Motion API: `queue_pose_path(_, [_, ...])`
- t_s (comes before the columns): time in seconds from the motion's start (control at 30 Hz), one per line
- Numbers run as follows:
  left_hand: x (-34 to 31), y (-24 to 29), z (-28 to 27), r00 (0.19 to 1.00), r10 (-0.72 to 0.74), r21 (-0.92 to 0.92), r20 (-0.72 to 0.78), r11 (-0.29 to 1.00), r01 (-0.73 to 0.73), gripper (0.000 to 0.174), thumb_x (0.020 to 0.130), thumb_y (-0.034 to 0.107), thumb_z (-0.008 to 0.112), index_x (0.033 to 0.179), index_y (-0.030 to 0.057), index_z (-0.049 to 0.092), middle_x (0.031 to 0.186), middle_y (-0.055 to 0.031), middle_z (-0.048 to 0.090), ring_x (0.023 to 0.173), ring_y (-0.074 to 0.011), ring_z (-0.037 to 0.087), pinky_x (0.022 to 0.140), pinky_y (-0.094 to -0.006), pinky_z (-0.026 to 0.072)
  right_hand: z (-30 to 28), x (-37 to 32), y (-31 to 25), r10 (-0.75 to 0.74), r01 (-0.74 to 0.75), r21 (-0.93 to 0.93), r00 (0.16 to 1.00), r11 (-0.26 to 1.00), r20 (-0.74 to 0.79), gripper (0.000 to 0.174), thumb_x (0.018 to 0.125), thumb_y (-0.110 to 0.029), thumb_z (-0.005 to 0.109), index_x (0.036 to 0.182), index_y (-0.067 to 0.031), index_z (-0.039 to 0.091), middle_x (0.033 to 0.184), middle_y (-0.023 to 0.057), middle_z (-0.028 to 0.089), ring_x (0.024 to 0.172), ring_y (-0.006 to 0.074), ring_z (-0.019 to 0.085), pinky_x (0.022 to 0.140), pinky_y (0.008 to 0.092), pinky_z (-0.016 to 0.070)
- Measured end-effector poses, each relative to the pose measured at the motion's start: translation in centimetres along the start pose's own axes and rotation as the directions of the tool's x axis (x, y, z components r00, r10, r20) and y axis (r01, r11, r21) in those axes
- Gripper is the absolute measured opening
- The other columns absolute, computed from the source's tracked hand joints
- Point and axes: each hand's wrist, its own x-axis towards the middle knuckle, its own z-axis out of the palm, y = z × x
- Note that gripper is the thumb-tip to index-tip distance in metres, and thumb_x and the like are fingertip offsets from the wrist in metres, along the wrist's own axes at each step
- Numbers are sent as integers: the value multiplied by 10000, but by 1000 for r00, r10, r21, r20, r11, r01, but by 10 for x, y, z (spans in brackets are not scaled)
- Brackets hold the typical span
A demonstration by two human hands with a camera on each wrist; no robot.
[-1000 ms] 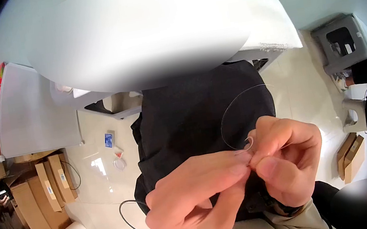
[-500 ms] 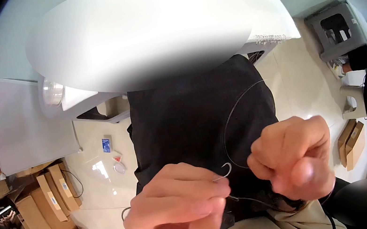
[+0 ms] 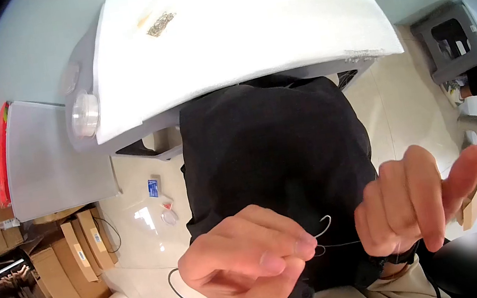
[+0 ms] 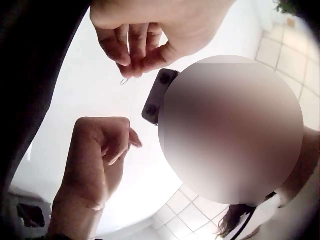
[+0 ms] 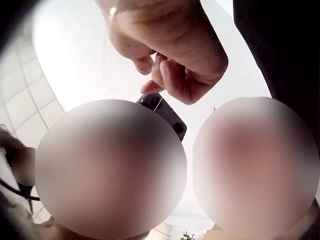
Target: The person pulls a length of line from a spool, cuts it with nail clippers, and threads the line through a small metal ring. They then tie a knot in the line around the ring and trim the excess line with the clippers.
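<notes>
Head view: the left hand (image 3: 249, 261) pinches a wire hook (image 3: 324, 227) in front of the black garment (image 3: 269, 144). A thin thread (image 3: 342, 244) runs to the right hand (image 3: 410, 203).
Left wrist view: the hook hangs from pinched fingertips.
Right wrist view: curled fingers grip the thread.

Bright light fills every view, the shiny floor (image 3: 140, 216) has a white glare spot, the head view bends round with black corners, both wrist views are washed out white, and the near left hand (image 3: 249, 261) looks soft.
</notes>
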Motion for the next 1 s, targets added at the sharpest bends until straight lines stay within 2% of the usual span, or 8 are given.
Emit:
queue_pose_path(0.1, [0, 0, 1, 1000, -8, -32, 4, 999, 8, 210, 718, -33, 595, 833, 69, 452, 694, -131, 537, 606, -245, 493, 532, -312, 401, -6, -10, 7, -189, 190, 28, 982, 981, -20, 696, 882, -581, 356, 427, -55, 386, 379, 9, 301, 305, 120, 208, 315, 262, 125])
queue_pose_path(0.23, [2, 0, -4, 1000, -9, -49, -6, 999, 9, 208, 728, -15, 603, 830, 82, 450, 695, -114, 522, 613, -230, 474, 546, -303, 379, -5, -5, -4, -179, 130, -352, 978, 927, -108, 530, 822, -264, 661, 428, -79, 358, 397, 47, 366, 320, 139, 252, 337, 278, 119])
queue_pose_path(0.4, [2, 4, 0, 998, 13, -94, -58, 995, -19, 214, 747, 30, 636, 828, 92, 448, 710, -94, 507, 627, -221, 457, 554, -297, 365, 14, -1, -3, -332, 22, -952, 940, 305, -85, 409, 536, 13, 828, 504, -68, 428, 404, 16, 378, 336, 85, 300, 358, 251, 143])
queue_pose_path(0.5, [-1, 9, -2, 999, 12, -82, -30, 997, -14, 217, 752, 44, 644, 824, 93, 446, 717, -90, 505, 636, -220, 457, 557, -294, 371, 28, 1, 8, -390, -189, -974, 893, 128, -225, 375, 545, -31, 840, 590, -67, 469, 461, 27, 435, 353, 78, 307, 364, 223, 175])
queue_pose_path(0.63, [-3, 10, 0, 995, 98, -218, 18, 972, -92, 181, 701, -82, 591, 826, 18, 505, 742, -158, 557, 650, -260, 543, 574, -317, 462, 47, 9, 4, -84, -382, -922, 922, -59, -377, 300, 619, -141, 807, 776, -58, 565, 594, 43, 524, 432, 141, 460, 407, 261, 352])
queue_pose_path(0.73, [-10, 16, 4, 997, 70, -123, 30, 990, -66, 182, 722, -42, 588, 820, 61, 475, 714, -123, 532, 626, -233, 500, 551, -304, 429, 27, -1, -2, 301, 21, -926, 943, 377, 144, 125, 724, -116, 715, 717, -25, 629, 620, 65, 582, 494, 221, 550, 426, 309, 391])
queue_pose_path(0.83, [-10, 14, 4, 997, 56, -76, 48, 996, -52, 191, 738, 5, 593, 808, 104, 446, 680, -82, 503, 599, -208, 453, 527, -290, 384, 21, -5, 11, 72, 178, -615, 931, 768, 359, 164, 737, -88, 718, 676, 40, 636, 532, 85, 541, 406, 166, 493, 358, 285, 305])
queue_pose_path(1.0, [-10, 14, 3, 995, 68, -118, 78, 991, -59, 198, 732, 3, 605, 806, 101, 450, 702, -83, 507, 614, -205, 454, 527, -285, 380, 33, -12, 20, -325, 220, -838, 944, 499, 54, 221, 669, -113, 761, 766, 56, 659, 514, 98, 556, 370, 156, 485, 348, 276, 317])
